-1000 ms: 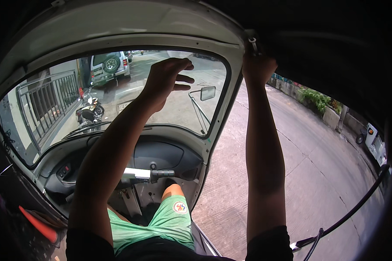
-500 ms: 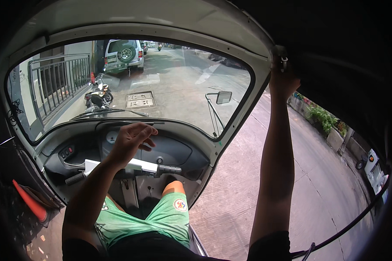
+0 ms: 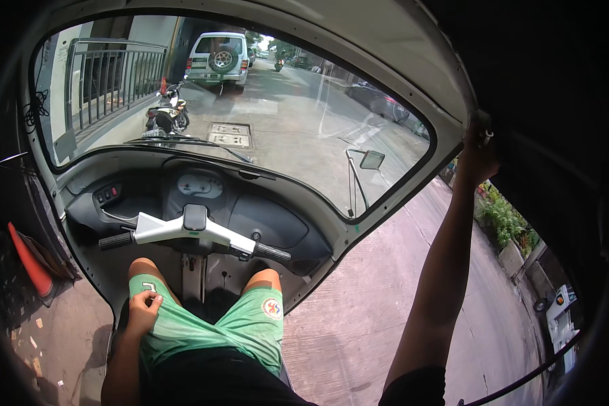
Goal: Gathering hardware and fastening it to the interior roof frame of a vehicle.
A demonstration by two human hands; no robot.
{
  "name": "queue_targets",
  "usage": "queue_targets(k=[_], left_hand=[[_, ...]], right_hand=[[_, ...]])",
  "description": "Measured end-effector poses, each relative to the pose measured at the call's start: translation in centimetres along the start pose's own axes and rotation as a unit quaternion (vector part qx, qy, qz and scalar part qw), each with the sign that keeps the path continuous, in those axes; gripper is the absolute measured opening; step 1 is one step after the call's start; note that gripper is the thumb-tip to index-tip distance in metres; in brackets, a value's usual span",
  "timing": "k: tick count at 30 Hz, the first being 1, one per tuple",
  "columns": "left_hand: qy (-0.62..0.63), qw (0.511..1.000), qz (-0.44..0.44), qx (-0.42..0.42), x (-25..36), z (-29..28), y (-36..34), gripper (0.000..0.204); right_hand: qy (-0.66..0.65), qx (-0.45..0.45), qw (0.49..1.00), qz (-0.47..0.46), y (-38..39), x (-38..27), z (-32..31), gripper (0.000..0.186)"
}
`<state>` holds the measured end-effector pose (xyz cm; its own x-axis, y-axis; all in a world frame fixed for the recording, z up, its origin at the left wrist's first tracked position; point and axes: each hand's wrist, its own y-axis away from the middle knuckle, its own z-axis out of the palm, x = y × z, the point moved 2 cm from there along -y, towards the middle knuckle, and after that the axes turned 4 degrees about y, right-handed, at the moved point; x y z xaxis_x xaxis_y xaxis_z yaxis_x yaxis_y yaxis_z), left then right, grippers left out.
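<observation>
Your left hand point(image 3: 144, 312) is down on your left thigh now, low in the frame left of centre, fingers curled loosely against the green shorts point(image 3: 210, 325) and holding nothing. Half a second ago that hand hovered open above the handlebar, and a second ago it was up by the windscreen; it has dropped all the way to your lap.

Just above your knees, the handlebar point(image 3: 196, 233) sits untouched across the middle of the frame, white in the centre with black grips at both ends, angled slightly down to the right. Behind it the dark dashboard point(image 3: 277, 227) shows a pale gauge cluster point(image 3: 199, 184).

Your right arm runs up the right side of the frame, and your right hand point(image 3: 477, 159) is high at centre right, closed around the edge of the roof frame point(image 3: 446, 101) where it meets the dark canopy. It keeps the same hold as in both earlier frames; only the view has tilted down and left, so more of the floor shows.

At lower left an orange cone point(image 3: 30, 260) stands on the pavement just outside the cab. Through the windscreen point(image 3: 284, 115), a mirror point(image 3: 371, 160) on a thin stalk sits right of centre. Further out, a parked motorbike point(image 3: 166, 115) stands beside a railing point(image 3: 111, 78) at upper left, and beyond it a white car point(image 3: 218, 57) with a spare wheel on its back is at top centre. Plants point(image 3: 507, 220) line the road at right.
</observation>
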<state>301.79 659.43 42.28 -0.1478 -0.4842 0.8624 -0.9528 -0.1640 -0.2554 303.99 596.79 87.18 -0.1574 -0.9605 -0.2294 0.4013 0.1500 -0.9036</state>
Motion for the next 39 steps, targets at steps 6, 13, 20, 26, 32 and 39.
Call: queue_targets(k=[6,13,20,26,32,39], left_hand=[[0.046,0.989,0.026,0.141,-3.4,1.3,3.9,0.007],[-0.111,0.978,0.171,0.046,-1.0,2.4,4.5,0.008],[-0.118,0.978,0.167,0.046,-1.3,2.6,4.5,0.008],[-0.114,0.978,0.165,0.054,-1.2,2.6,4.4,0.007],[-0.113,0.977,0.168,0.061,-1.2,2.5,4.4,0.007],[-0.115,0.977,0.173,0.047,-1.4,2.7,4.2,0.006]], right_hand=[[0.007,-0.036,0.999,0.007,-0.1,0.1,0.3,0.044],[0.104,-0.037,0.994,-0.005,-0.3,0.5,1.3,0.040],[0.108,-0.019,0.994,0.028,0.0,-0.4,1.3,0.043],[0.115,-0.010,0.992,0.043,0.0,0.1,1.5,0.045],[0.089,-0.037,0.995,-0.009,-0.4,-0.9,0.7,0.040],[0.125,-0.067,0.990,-0.007,-0.1,0.5,1.2,0.033]])
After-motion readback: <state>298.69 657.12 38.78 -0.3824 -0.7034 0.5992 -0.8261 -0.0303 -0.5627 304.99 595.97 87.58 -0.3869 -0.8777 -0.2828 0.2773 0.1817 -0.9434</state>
